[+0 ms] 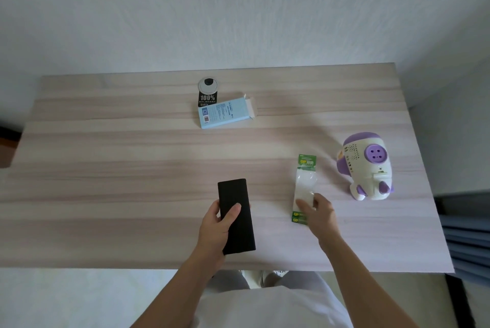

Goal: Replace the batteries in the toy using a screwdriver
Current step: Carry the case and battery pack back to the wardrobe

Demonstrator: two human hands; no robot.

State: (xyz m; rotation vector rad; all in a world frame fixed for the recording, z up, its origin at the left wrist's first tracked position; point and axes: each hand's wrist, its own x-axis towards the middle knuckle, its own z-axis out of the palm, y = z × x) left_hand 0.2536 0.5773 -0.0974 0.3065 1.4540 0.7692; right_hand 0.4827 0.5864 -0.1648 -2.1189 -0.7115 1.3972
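Observation:
A white and purple toy lies on its side at the right of the wooden table. Left of it lies a green and clear battery pack, with green batteries at its near end. My right hand pinches the near part of that pack. My left hand grips a flat black case near the table's front edge, thumb on top. No screwdriver shows outside the case.
An open pale blue carton lies at the back middle, beside a black label card and a round grey cable grommet. A white wall stands behind the table. A dark blue object is at the right.

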